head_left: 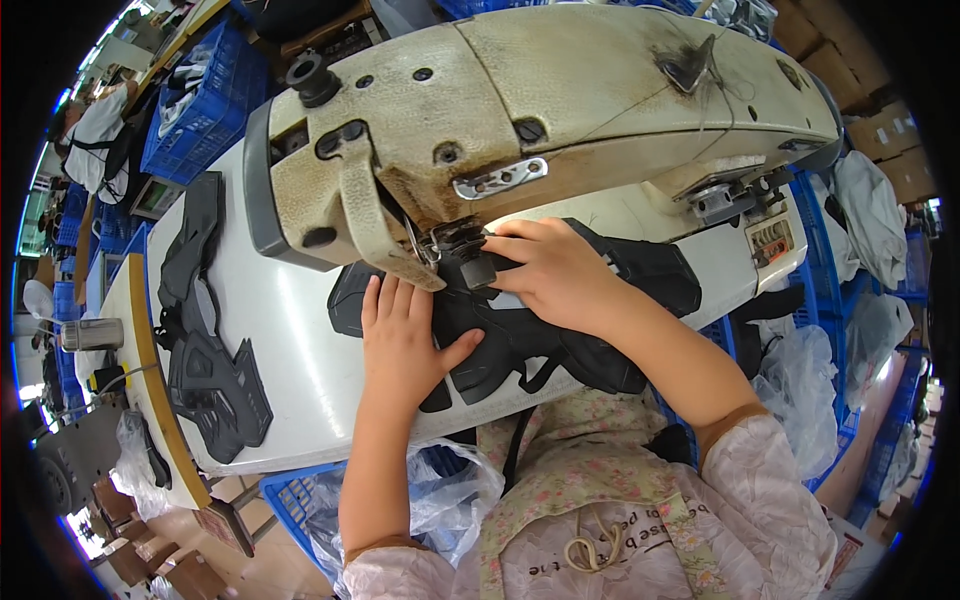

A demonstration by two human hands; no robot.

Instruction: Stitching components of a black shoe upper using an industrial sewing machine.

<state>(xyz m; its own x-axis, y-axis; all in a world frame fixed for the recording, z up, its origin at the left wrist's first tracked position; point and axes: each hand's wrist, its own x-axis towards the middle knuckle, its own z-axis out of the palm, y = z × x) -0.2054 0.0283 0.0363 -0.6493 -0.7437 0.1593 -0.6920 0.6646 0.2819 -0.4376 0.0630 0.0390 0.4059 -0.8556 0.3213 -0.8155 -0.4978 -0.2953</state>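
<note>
A large cream industrial sewing machine [600, 80] stretches across the view, its paint stained brown. Under its needle and presser foot area [455, 250] lies a black padded fabric piece [500, 345] with straps and cut-outs. My left hand [405, 335] rests flat on the left part of that fabric, fingers together and stretched forward, thumb spread out. To the right of the presser foot, my right hand [555, 270] lies over the fabric with its fingers spread toward the needle area. The machine head partly hides those fingertips, and the needle tip cannot be made out.
More black cut pieces [215, 390] lie on the left of the white table [300, 370]. A blue crate [295, 500] with clear plastic bags [440, 500] stands below the front edge. Another blue crate [205, 105] is at the far left; cardboard boxes [890, 140] stand at the right.
</note>
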